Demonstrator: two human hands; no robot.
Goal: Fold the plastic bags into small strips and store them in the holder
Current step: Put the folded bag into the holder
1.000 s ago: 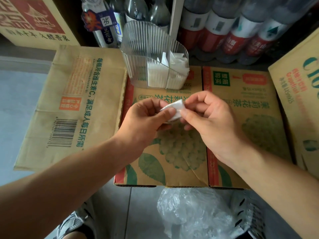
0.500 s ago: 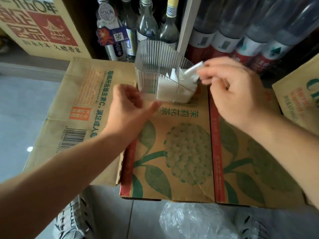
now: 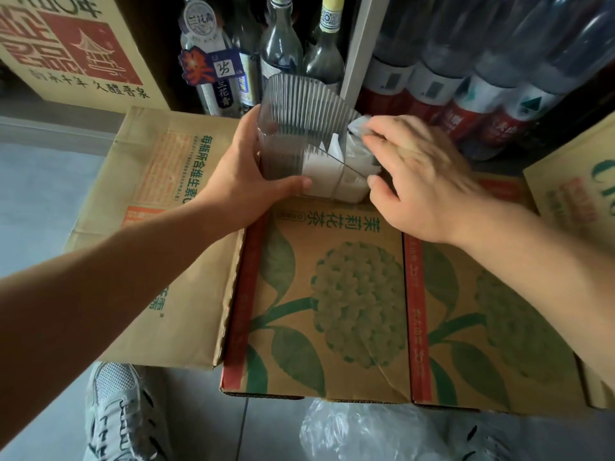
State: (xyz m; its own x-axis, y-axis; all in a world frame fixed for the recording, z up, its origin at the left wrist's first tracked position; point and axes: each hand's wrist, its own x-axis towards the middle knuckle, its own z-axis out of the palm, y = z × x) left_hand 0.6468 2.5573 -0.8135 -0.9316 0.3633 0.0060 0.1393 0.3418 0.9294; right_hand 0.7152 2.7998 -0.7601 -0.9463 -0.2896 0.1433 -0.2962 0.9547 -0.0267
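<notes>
Left hand [image 3: 246, 174]: wrapped round the near-left wall of the holder [image 3: 299, 104], thumb laid across its front. Half a second ago it hung free beside it.
Right hand [image 3: 422, 181]: a folded strip [image 3: 357, 125] is pinched at the fingertips, at the holder's far-right rim. The hand is blurred by motion.
Strip: not yet released. It is poised above the stored strips [image 3: 332, 174], which are packed upright in the holder's right part.
Holder: stood on the cardboard box [image 3: 332, 294], at its far edge, with bottles [image 3: 283, 44] behind.
Change: the strip is no longer over mid-box, and the holder is now steadied.
Meaning: this strip is judged nearly stored, with only push and release left.
Remaining: a loose plastic bag [image 3: 359, 430] is noted on the floor, near side, unfolded.
</notes>
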